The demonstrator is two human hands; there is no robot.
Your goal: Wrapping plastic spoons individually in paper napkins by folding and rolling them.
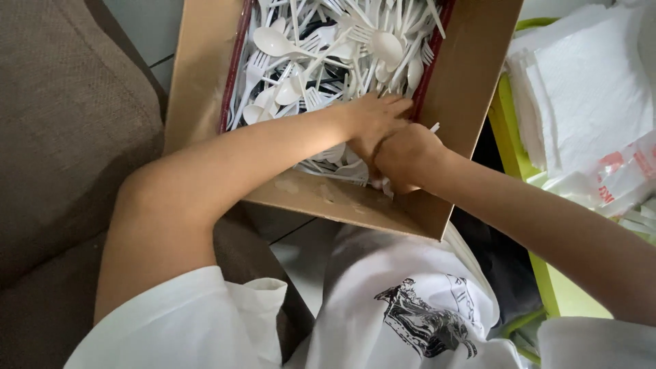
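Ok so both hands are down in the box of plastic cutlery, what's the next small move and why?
Probably lift the right hand straight up a little. It looks closed on a white piece at the near corner of the cardboard box, with the left hand pressed beside it on the tangled forks and spoons, so a gentle lift should free the piece.

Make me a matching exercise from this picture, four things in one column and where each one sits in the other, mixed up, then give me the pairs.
Things:
1. white plastic cutlery
2. stack of white napkins
3. brown cushion
4. right hand

Places:
A. far left of the view
B. on the green surface at the right
C. heaped inside the cardboard box
D. at the box's near right corner, next to the left hand

Pairs: 1-C, 2-B, 3-A, 4-D
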